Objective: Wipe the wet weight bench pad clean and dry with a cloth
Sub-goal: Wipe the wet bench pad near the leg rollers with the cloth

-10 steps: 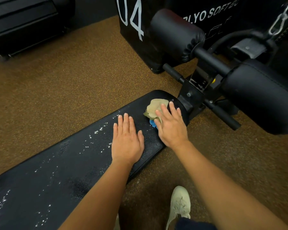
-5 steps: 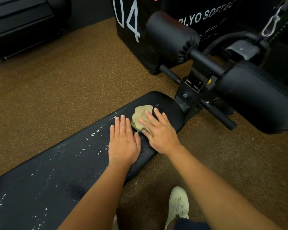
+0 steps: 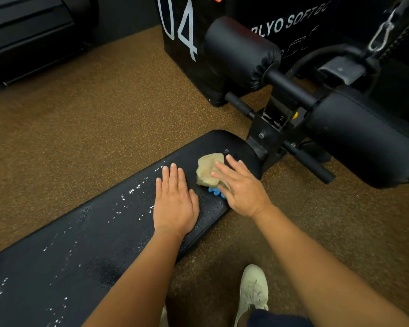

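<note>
The black bench pad [image 3: 85,244] runs from the lower left up to its rounded far end, and white water droplets speckle its left and middle. A crumpled beige cloth [image 3: 208,169] with a blue bit showing beneath lies near that far end. My right hand [image 3: 241,187] presses flat on the cloth, fingers spread over it. Just left of the cloth, my left hand [image 3: 175,201] rests palm down on the pad with fingers together, holding nothing.
Two black foam leg rollers [image 3: 241,50] on a steel frame [image 3: 267,131] stand beyond the pad's end. A black plyo box marked 04 [image 3: 182,34] sits behind. Brown speckled floor [image 3: 80,126] surrounds the bench. My pale shoe [image 3: 253,291] is below right.
My right hand slid the cloth left toward the left hand, then back right a little toward the pad's end. The left hand stayed planted.
</note>
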A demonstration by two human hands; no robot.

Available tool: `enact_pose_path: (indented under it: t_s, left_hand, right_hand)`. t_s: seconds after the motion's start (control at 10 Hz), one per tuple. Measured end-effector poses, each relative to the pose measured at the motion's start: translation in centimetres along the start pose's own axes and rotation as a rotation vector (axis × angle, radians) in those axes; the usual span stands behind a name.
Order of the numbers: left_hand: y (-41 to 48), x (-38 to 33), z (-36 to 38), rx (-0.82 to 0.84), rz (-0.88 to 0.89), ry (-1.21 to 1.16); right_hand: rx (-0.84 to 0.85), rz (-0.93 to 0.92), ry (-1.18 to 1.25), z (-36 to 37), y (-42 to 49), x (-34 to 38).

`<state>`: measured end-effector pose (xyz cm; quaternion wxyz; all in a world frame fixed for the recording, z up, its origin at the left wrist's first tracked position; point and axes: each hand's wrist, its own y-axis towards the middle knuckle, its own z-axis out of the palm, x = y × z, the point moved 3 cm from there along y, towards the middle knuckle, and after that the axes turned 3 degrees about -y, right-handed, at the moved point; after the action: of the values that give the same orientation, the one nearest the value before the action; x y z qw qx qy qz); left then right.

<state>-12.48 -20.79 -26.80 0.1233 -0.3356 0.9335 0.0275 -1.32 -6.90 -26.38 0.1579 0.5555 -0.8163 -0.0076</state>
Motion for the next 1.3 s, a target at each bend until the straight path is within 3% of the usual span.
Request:
enact_pose_path:
  t_s: [0.1, 0.3, 0.5, 0.7, 0.9, 1.0, 1.1, 1.2, 1.3]
  left_hand:
    - [0.1, 0.0, 0.1, 0.005, -0.006, 0.001]
    - [-0.1, 0.0, -0.1, -0.002, 0.012, -0.016]
    - [0.0, 0.0, 0.1, -0.010, 0.007, -0.007]
    - [0.0, 0.0, 0.0, -0.006, 0.011, -0.009]
    - [0.0, 0.0, 0.0, -0.009, 0.008, -0.005]
    - [0.0, 0.0, 0.0, -0.006, 0.005, -0.008]
    - [-0.1, 0.0, -0.1, 0.010, 0.003, -0.010]
    - [0.0, 0.0, 0.0, 0.007, 0.000, -0.010]
    - [0.0, 0.0, 0.1, -0.006, 0.000, 0.004]
  right_hand:
    - [-0.010, 0.149, -0.020, -0.2, 1.4, 1.1]
    - [-0.063, -0.086, 0.039, 0.7, -1.3, 1.0]
    - [-0.092, 0.112, -0.023, 0.3, 0.6, 1.0]
    - [-0.127, -0.093, 0.014, 0.5, -2.1, -0.2]
    - [-0.156, 0.112, -0.081, 0.7, -0.1, 1.7]
    - [-0.200, -0.053, -0.024, 1.1, -2.5, 1.9]
    - [-0.223, 0.014, -0.018, 0.8, -3.4, -1.0]
    - [-0.204, 0.280, -0.044, 0.5, -1.6, -1.5]
    - [-0.203, 0.218, -0.038, 1.3, -1.7, 1.1]
